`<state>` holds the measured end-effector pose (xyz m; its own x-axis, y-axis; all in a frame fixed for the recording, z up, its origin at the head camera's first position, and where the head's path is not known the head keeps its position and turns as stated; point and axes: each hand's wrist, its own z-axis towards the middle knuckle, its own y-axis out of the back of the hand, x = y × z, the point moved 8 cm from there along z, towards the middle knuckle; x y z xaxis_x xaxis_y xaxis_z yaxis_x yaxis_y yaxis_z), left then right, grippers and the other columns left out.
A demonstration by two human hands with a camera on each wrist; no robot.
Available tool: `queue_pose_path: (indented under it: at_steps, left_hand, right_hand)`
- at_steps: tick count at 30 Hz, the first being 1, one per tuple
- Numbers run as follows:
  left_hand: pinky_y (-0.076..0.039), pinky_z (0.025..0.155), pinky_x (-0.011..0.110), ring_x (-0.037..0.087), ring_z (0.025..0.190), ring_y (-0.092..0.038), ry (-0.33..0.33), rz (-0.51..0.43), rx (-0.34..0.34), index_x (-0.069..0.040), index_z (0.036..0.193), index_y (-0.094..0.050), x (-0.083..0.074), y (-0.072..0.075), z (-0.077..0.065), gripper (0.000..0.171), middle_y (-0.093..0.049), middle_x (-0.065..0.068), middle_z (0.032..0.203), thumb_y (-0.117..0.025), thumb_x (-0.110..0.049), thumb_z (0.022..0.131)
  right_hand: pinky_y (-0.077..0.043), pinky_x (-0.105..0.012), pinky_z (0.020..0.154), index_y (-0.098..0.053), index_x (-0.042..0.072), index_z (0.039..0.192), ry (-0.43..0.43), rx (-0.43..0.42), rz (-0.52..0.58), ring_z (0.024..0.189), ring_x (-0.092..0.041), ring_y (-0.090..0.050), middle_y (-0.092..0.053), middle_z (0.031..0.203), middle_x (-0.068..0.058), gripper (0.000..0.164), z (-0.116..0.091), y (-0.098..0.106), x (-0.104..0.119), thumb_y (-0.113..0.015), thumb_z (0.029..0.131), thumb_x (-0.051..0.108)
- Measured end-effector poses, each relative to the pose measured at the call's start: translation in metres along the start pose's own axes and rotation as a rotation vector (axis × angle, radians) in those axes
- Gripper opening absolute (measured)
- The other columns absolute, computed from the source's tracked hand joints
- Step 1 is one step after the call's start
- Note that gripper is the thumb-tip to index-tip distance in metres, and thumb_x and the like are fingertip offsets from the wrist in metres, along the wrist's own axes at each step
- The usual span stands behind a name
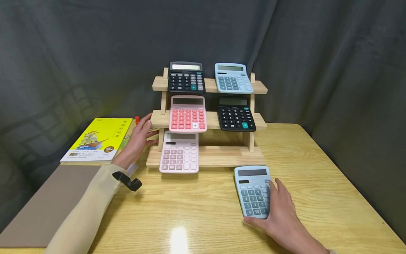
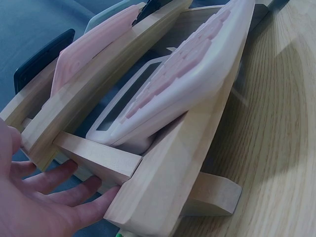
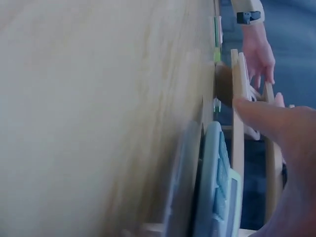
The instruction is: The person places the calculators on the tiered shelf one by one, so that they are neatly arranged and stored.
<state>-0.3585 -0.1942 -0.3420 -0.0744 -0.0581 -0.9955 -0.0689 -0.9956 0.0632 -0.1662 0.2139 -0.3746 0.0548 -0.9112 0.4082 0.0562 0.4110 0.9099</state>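
Observation:
My right hand point(image 1: 282, 215) holds a light blue calculator point(image 1: 252, 192) by its right side, with the thumb at its lower edge and the fingers along the right edge. Its lower right corner is hidden behind the hand. The calculator is in front of the wooden shelf point(image 1: 234, 156), below the right end of the bottom tier. My left hand point(image 1: 137, 143) is at the shelf's left end, fingers spread; in the left wrist view the fingertips point(image 2: 111, 195) are right at the wooden end pieces. Nearest to it on the bottom tier leans a pale pink calculator point(image 1: 179, 155).
A black-and-grey calculator point(image 1: 186, 79) and another light blue one point(image 1: 234, 79) stand on the top tier. The middle tier bears a pink calculator point(image 1: 188, 114) and a black one point(image 1: 236, 114). Left of the shelf lies a yellow book point(image 1: 98, 135), near a grey-brown board point(image 1: 54, 204).

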Motion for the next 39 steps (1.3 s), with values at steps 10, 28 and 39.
queue_pose_path:
  at_steps: [10, 28, 39]
  left_hand:
    - [-0.040, 0.110, 0.054, 0.037, 0.140, -0.042, 0.010, 0.004, 0.004, -0.029, 0.164, -0.014, -0.002, 0.000, -0.002, 0.061, -0.031, 0.014, 0.162, -0.034, -0.046, 0.109]
    - [-0.039, 0.110, 0.054, 0.037, 0.140, -0.042, -0.002, 0.009, 0.007, -0.028, 0.164, -0.013, -0.003, 0.000, -0.003, 0.060, -0.031, 0.015, 0.161, -0.034, -0.045, 0.110]
    - [-0.041, 0.109, 0.053, 0.036, 0.140, -0.043, 0.018, 0.021, -0.008, -0.030, 0.164, -0.015, -0.001, 0.000, -0.002, 0.061, -0.032, 0.012, 0.161, -0.034, -0.048, 0.109]
  right_hand:
    - [-0.025, -0.073, 0.107, -0.014, -0.018, 0.150, -0.051, 0.100, -0.040, 0.137, -0.059, -0.018, -0.008, 0.152, -0.044, 0.153, 0.007, -0.017, -0.007, -0.079, 0.055, 0.083]
    - [-0.024, -0.069, 0.105, -0.021, -0.015, 0.149, -0.042, 0.032, -0.031, 0.131, -0.056, -0.022, -0.016, 0.149, -0.040, 0.145, 0.008, -0.014, -0.004, -0.086, 0.054, 0.074]
    - [-0.034, -0.069, 0.101, -0.022, -0.011, 0.151, -0.040, -0.021, -0.050, 0.131, -0.052, -0.022, -0.014, 0.152, -0.035, 0.146, 0.000, -0.002, 0.006, -0.085, 0.053, 0.076]
